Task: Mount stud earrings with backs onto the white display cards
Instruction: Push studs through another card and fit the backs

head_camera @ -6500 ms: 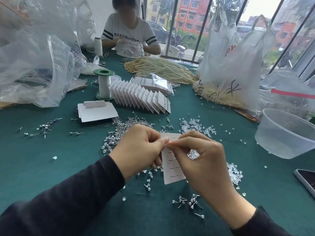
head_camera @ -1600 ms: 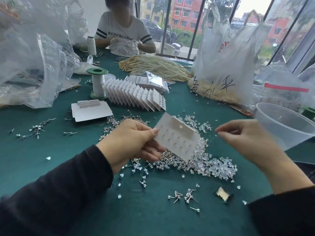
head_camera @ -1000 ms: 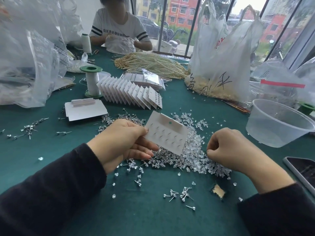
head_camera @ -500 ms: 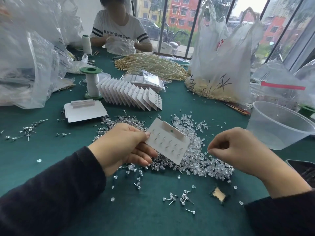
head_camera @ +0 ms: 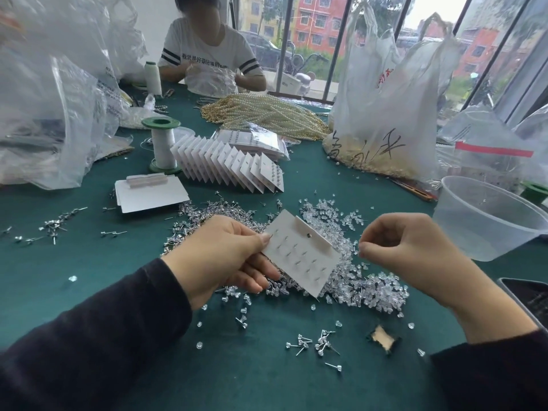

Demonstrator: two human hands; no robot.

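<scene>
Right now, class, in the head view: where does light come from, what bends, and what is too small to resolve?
Head view: daylight enters through the windows behind, so the plastic bag glows; their frames lean at the edges; the card in the left hand is sharp; what the right hand pinches is unresolved.

The left hand (head_camera: 225, 256) grips the white display card (head_camera: 302, 256) by one edge, tilted, above the pile of clear backs (head_camera: 367, 289) on the green table (head_camera: 89, 277). The right hand (head_camera: 406, 250) hovers beside the card, thumb and forefinger pinched; contents too small to tell.
</scene>
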